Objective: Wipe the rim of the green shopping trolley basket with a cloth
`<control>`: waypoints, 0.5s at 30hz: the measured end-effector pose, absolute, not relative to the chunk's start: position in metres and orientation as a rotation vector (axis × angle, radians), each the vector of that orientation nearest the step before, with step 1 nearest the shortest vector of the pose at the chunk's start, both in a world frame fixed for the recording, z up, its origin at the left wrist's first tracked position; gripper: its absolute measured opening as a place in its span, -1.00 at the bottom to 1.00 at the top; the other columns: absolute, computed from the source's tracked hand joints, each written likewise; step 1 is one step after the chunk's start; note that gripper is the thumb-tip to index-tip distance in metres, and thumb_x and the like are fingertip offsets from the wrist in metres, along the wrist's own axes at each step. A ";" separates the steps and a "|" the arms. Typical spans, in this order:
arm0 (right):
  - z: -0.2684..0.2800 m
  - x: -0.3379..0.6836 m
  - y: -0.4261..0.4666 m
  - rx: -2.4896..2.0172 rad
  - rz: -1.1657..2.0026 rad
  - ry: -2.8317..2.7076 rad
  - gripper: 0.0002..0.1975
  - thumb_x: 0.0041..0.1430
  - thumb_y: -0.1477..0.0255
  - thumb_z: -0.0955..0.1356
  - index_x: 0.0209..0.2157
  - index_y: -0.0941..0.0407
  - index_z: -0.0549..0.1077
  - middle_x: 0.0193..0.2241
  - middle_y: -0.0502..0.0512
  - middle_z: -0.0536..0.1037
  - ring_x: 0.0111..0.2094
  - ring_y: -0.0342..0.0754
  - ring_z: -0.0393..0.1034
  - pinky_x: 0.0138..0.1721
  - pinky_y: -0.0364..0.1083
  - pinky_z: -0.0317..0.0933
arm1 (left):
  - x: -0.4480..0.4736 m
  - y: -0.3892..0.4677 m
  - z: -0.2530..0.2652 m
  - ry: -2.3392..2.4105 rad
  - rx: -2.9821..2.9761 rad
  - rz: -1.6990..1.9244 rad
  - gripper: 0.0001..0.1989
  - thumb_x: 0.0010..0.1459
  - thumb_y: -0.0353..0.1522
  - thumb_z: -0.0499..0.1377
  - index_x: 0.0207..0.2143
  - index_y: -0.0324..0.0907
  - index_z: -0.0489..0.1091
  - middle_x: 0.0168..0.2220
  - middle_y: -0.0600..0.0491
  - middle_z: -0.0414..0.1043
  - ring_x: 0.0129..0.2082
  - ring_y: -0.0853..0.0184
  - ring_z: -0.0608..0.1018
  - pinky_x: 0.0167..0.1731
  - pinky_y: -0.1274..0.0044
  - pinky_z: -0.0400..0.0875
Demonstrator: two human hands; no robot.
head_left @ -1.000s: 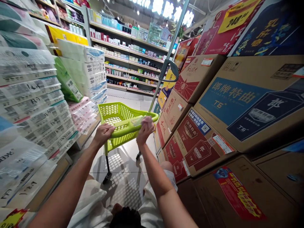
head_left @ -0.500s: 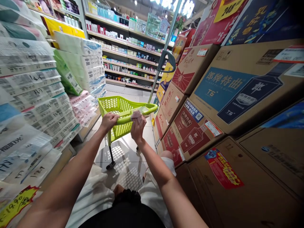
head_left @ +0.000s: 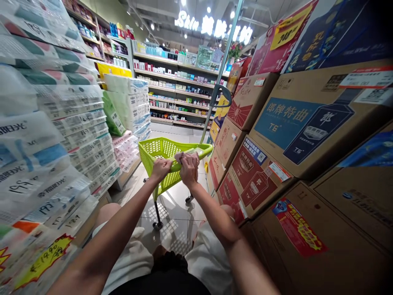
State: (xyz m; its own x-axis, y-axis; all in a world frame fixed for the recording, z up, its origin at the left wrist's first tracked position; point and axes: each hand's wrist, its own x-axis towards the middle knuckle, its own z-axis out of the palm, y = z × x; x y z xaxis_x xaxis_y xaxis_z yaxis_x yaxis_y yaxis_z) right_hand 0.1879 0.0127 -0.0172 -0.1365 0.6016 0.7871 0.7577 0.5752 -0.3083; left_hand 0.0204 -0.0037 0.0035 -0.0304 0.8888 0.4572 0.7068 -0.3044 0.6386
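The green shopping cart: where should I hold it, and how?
Probably best by its handle, coming from the near side: it's a slim bar along the top that fingers can wrap around, as the left hand does.

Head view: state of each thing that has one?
Left hand: closed on the cart handle
Right hand: closed on the cloth, at the handle
Cloth: crumpled
Green cart: upright on its wheels
Cartons: stacked
Paper packs: wrapped, stacked
Overhead sign: lit
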 end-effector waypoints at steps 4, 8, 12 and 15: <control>0.008 0.220 0.041 -1.400 -0.012 -1.662 -0.67 0.31 0.50 0.17 -0.12 0.07 0.54 -0.03 0.17 0.51 0.12 0.17 0.16 0.18 0.22 -0.01 | 0.019 0.006 0.002 1.620 2.077 1.123 -0.58 0.18 -0.11 -0.01 -0.63 -0.12 0.35 -0.48 0.05 0.47 -0.31 0.24 0.48 -0.21 0.42 0.36; 0.015 0.238 0.054 -1.498 0.090 -1.650 -0.64 0.31 0.45 0.16 0.01 0.08 0.48 0.03 0.20 0.45 0.07 0.12 0.20 0.14 0.12 0.08 | 0.002 0.027 -0.005 1.662 2.048 1.139 -0.61 0.21 -0.14 -0.01 -0.26 -0.11 0.56 -0.12 0.01 0.56 0.00 0.14 0.49 0.09 0.32 0.33; 0.005 0.234 0.038 -1.324 -0.027 -1.877 -0.61 0.37 0.38 0.12 0.08 0.01 0.45 0.12 0.14 0.38 0.14 0.10 0.11 0.21 0.10 -0.01 | -0.018 0.051 -0.024 1.824 1.936 1.169 -0.49 0.28 -0.23 -0.16 0.07 -0.15 0.45 0.14 -0.09 0.41 0.27 0.04 0.28 0.29 0.13 0.10; 0.010 0.235 0.036 -1.439 0.093 -1.823 -0.58 0.37 0.38 0.10 0.09 0.01 0.46 0.13 0.15 0.37 0.14 0.16 0.08 0.14 0.15 0.05 | -0.025 0.063 -0.037 1.806 1.973 1.092 -0.51 0.30 -0.24 -0.20 -0.06 -0.15 0.49 0.05 -0.09 0.46 0.21 0.04 0.33 0.26 0.14 0.14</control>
